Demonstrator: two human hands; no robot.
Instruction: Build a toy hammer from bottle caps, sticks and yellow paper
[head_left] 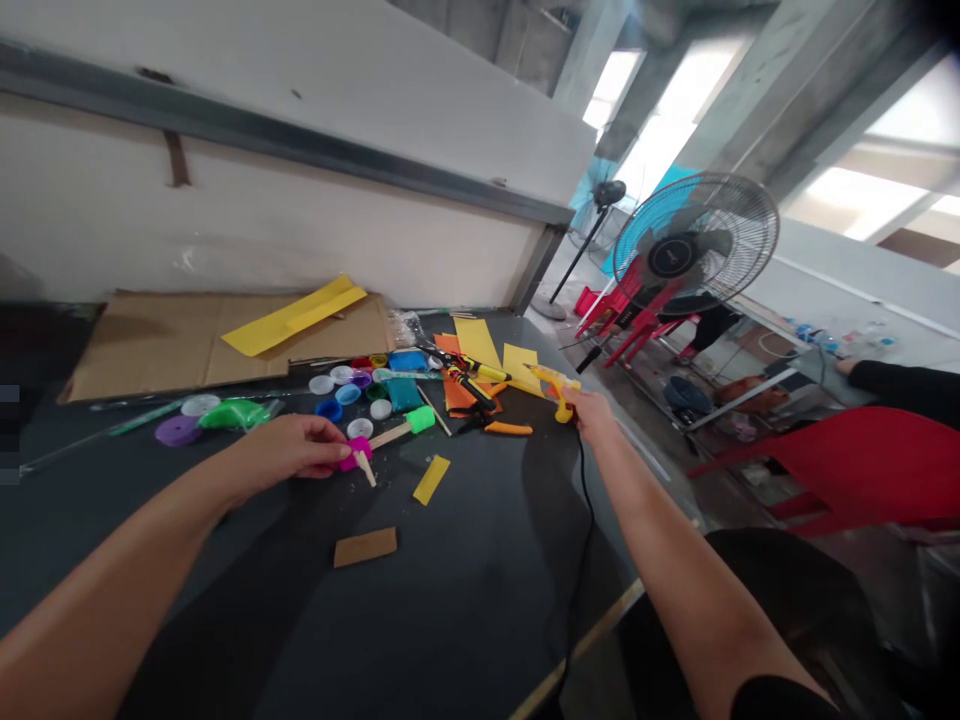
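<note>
My left hand [304, 447] pinches a pink bottle cap [355, 453] with a small wooden stick [366, 468] stuck to it, just above the dark table [465, 600]. My right hand [590, 411] is closed round the handle of a yellow glue gun [553, 384], whose black cord [581, 520] trails back over the table edge. A wooden stick with a green cap [418, 420] lies between the hands. Several loose bottle caps [349, 392] lie beyond my left hand.
Cardboard sheet [187, 345] with a yellow strip [294, 316] lies at the back left. Yellow and orange paper [480, 345], cutters [472, 385] and a small cardboard piece [365, 547] are scattered about. A standing fan [694, 245] and red chairs [862, 465] stand to the right.
</note>
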